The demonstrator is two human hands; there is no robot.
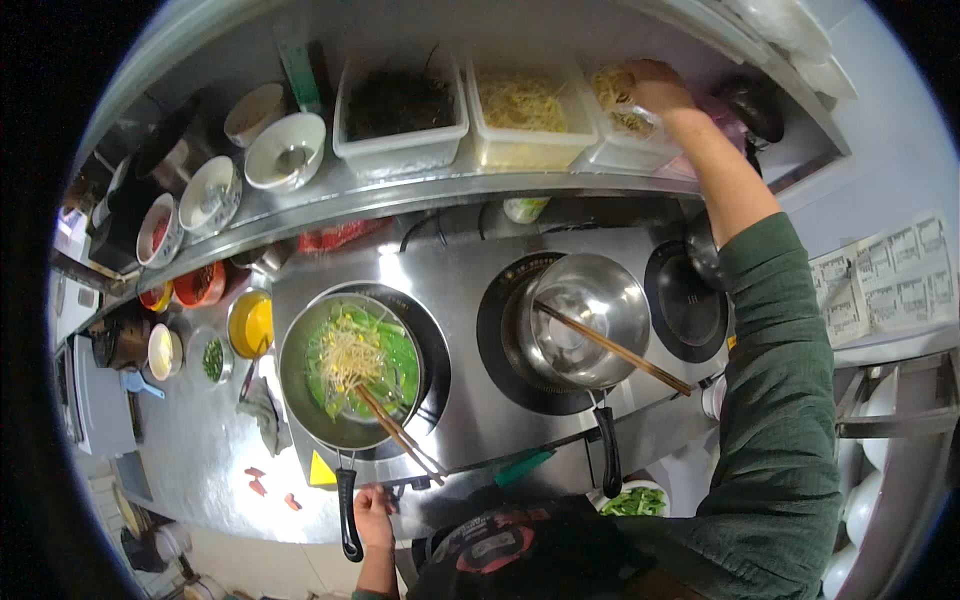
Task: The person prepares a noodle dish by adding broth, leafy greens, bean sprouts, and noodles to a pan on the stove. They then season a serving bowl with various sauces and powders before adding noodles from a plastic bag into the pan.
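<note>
My right hand [654, 88] reaches into a clear plastic tub [626, 150] at the right end of the shelf, over pale shredded food; its fingers are partly hidden. Low in the view my left hand [375, 512] is just right of a black pan handle [348, 514], near the cooktop's front edge; its finger pose is unclear. That pan [292, 405] sits on the left burner, with bean sprouts [352, 358] on top of leafy greens [405, 360] in liquid. Wooden chopsticks [401, 433] lean in it. An empty steel pan [589, 322] on the middle burner has chopsticks [611, 347] across it.
On the shelf stand a tub of dark food [401, 142], a tub of yellowish shreds [536, 146] and several bowls. Left of the cooktop are a bowl of yellow liquid [251, 324], chopped greens [213, 360] and a grey cloth [264, 420]. Cut greens [634, 502] lie in a bowl beside my torso.
</note>
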